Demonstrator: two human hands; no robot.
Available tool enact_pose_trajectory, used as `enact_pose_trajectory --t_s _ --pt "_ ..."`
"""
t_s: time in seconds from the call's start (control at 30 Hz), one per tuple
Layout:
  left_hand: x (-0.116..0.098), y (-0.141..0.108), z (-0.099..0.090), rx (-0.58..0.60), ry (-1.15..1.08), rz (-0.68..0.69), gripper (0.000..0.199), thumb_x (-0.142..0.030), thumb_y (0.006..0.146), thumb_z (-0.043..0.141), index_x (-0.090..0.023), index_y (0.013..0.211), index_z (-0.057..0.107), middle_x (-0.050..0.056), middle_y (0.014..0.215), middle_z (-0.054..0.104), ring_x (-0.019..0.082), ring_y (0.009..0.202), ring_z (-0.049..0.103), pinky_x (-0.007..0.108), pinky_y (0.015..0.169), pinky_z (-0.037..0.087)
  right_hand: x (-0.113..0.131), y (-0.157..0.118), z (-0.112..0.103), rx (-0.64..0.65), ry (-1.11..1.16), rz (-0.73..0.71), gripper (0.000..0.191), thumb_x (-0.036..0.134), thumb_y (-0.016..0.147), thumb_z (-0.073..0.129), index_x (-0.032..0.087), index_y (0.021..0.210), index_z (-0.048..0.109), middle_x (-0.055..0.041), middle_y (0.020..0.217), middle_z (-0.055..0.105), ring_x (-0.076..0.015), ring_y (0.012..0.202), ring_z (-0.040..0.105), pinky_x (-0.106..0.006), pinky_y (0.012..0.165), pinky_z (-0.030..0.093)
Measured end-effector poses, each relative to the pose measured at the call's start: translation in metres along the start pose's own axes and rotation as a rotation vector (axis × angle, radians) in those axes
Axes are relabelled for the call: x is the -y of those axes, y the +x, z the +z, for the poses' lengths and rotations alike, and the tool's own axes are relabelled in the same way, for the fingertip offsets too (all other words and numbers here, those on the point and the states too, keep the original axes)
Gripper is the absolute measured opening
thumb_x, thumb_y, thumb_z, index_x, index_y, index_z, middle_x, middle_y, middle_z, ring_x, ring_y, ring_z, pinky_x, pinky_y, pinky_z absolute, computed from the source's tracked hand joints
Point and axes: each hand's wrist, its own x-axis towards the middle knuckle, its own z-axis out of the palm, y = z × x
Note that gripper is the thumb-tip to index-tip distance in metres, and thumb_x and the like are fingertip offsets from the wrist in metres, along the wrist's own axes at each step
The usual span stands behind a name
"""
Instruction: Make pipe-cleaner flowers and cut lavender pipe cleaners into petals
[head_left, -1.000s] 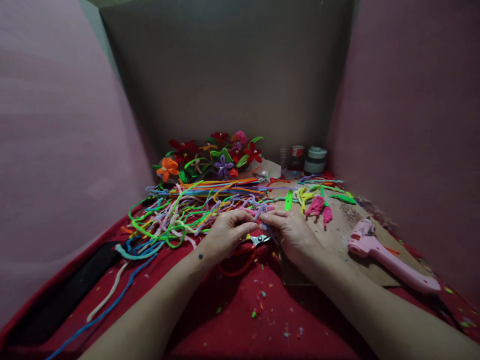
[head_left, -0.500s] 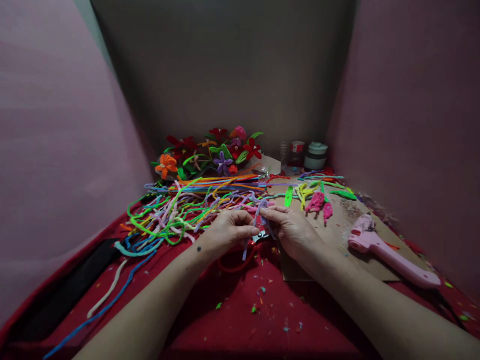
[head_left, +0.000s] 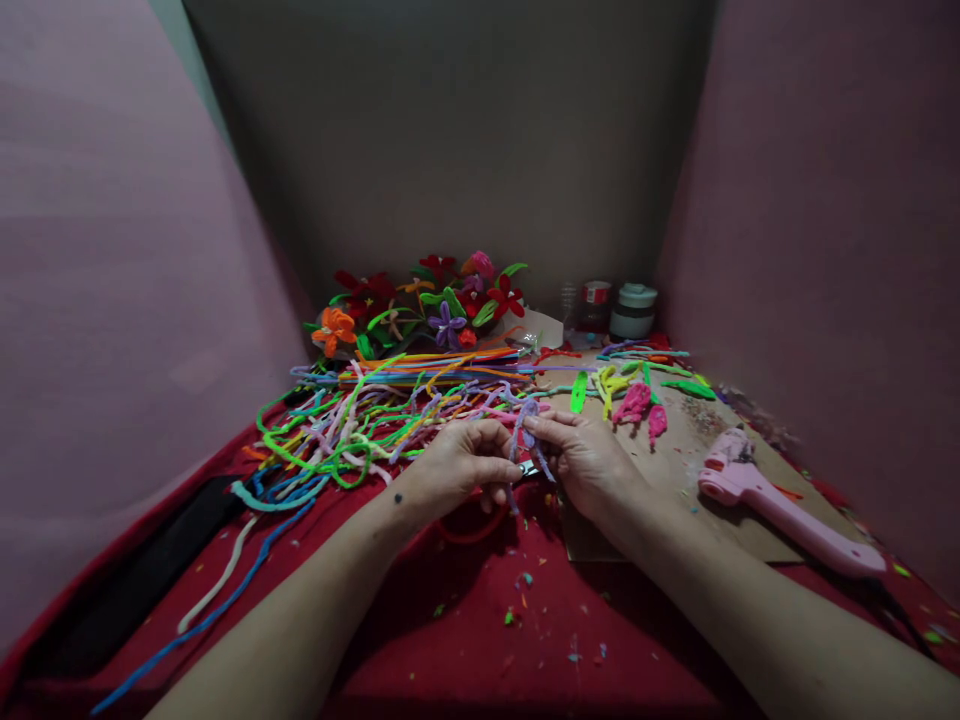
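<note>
A lavender pipe cleaner (head_left: 530, 412), bent into a small looped shape with loose ends hanging down, is held up between my hands. My right hand (head_left: 589, 455) pinches its looped part between thumb and fingertips. My left hand (head_left: 472, 460) has its thumb and index finger closed at one hanging strand, the other fingers curled beneath. Below and behind the hands lie scissors (head_left: 471, 535) with red handles; a bit of metal shows between the hands and the rest is partly covered by my left hand.
Loose colored pipe cleaners (head_left: 352, 430) spread over the red cloth (head_left: 465, 640) at left. Fuzzy flowers (head_left: 446, 325) stand behind. Right, a cardboard sheet (head_left: 675, 500) bears a pink glue gun (head_left: 787, 515) and pink petal pieces (head_left: 634, 402). Jars (head_left: 634, 312) stand at the back.
The left hand's fingers have shifted slightly, and the hanging lavender strand has swung to the right. My right hand keeps its pinch in nearly the same place.
</note>
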Motion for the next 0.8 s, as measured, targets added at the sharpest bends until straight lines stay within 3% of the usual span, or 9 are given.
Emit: enact_pose_trajectory --t_s 0.1,0.33,0.63,0.8 --pt "-0.002 -0.001 -0.001 -0.007 0.019 0.004 0.015 -0.018 0.064 0.066 -0.013 0.065 0.051 -0.003 0.047 0.055 0.007 0.04 0.05 0.017 0.039 0.041 -0.001 0.001 0.0 0.003 0.005 -0.005 0.024 0.025 0.052 0.074 0.013 0.058 0.055 0.002 0.05 0.056 -0.0091 0.044 0.048 -0.024 0.046 0.037" --pt "0.003 0.0 -0.012 0.121 -0.088 -0.033 0.014 -0.024 0.072 0.059 -0.011 0.071 0.058 0.003 0.056 0.062 0.01 0.045 0.055 0.019 0.04 0.043 -0.002 0.001 -0.002 0.036 -0.015 -0.004 0.023 0.027 0.053 0.073 0.014 0.058 0.055 0.0022 0.049 0.055 -0.0088 0.042 0.046 -0.024 0.045 0.035" --pt "0.006 0.002 -0.016 0.161 -0.194 -0.046 0.014 -0.023 0.072 0.061 -0.009 0.074 0.06 0.006 0.065 0.064 0.009 0.046 0.056 0.017 0.039 0.043 -0.003 0.003 -0.003 0.037 -0.014 -0.036 0.022 0.026 0.053 0.073 0.014 0.059 0.056 0.002 0.053 0.055 -0.009 0.044 0.047 -0.024 0.046 0.037" --pt "0.003 0.0 -0.014 0.149 -0.192 -0.063 0.013 -0.022 0.071 0.061 -0.01 0.073 0.058 0.003 0.055 0.061 0.009 0.044 0.054 0.016 0.038 0.042 -0.003 0.002 -0.004 0.056 -0.033 -0.04 0.021 0.028 0.055 0.072 0.015 0.06 0.057 0.0009 0.054 0.055 -0.0102 0.046 0.048 -0.024 0.046 0.038"
